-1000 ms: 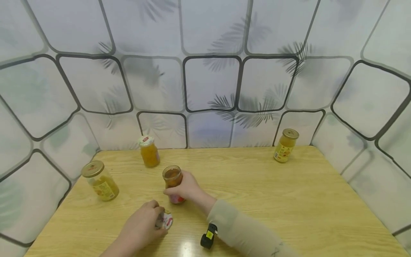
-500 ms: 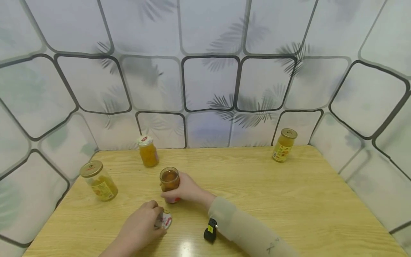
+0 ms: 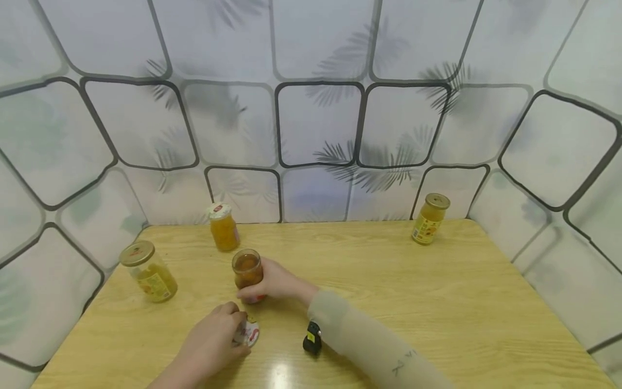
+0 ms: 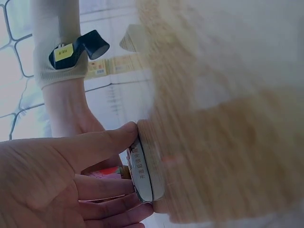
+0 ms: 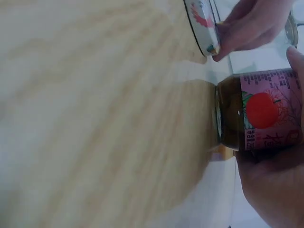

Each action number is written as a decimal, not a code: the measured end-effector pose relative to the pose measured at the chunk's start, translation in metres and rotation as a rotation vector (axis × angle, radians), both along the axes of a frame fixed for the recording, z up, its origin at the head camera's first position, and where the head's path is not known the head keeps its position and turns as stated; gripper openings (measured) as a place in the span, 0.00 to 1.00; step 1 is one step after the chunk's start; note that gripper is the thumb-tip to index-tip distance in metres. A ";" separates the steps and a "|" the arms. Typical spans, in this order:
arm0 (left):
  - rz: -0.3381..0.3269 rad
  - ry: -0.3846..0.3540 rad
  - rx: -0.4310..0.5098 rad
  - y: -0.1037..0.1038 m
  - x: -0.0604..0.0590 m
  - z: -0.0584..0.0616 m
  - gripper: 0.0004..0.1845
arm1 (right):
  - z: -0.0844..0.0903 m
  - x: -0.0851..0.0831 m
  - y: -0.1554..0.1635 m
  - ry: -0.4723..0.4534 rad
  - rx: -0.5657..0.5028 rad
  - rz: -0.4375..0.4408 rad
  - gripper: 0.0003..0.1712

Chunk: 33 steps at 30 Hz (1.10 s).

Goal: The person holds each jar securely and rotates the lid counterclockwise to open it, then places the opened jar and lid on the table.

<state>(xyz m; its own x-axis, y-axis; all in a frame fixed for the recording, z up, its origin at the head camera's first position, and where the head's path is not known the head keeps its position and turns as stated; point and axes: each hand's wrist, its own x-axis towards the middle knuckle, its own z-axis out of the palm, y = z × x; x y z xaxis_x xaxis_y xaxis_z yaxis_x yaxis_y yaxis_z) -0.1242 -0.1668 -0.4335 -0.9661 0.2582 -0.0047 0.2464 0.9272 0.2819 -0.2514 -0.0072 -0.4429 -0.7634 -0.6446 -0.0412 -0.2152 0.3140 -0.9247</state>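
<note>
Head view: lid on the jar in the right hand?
No, the jar held by the right hand is open; the left hand holds the lid on the table.

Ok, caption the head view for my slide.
Right hand grips an open jar; left hand holds its lid on the table.

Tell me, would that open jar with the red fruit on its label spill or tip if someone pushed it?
The open jar has no lid and looks nearly full of brownish stuff, so a hard shove could probably slop some out. It seems to be glass, so likely heavy for its size and breakable. It stands upright on the table with the right hand round it, which should steady it.
</note>
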 end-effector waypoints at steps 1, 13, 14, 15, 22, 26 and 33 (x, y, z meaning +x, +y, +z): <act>0.000 0.001 -0.002 0.000 0.000 0.000 0.30 | 0.001 -0.001 0.000 -0.001 0.002 0.009 0.33; 0.010 -0.041 0.020 -0.002 0.000 0.002 0.31 | 0.002 -0.009 -0.006 -0.011 0.016 0.055 0.32; 0.007 -0.039 0.020 -0.002 0.001 0.002 0.31 | 0.002 -0.009 -0.006 -0.009 0.018 0.052 0.32; 0.004 -0.037 0.021 -0.002 0.001 0.002 0.31 | 0.001 -0.010 -0.006 -0.007 0.021 0.048 0.33; -0.003 -0.015 0.015 0.000 0.001 0.003 0.31 | 0.001 -0.015 -0.008 0.017 0.045 0.044 0.34; -0.005 -0.023 0.028 0.000 0.001 0.004 0.31 | 0.002 -0.016 -0.010 0.026 0.053 0.035 0.34; -0.010 -0.032 0.036 0.000 0.002 0.004 0.32 | 0.003 -0.016 -0.012 0.018 0.072 0.026 0.34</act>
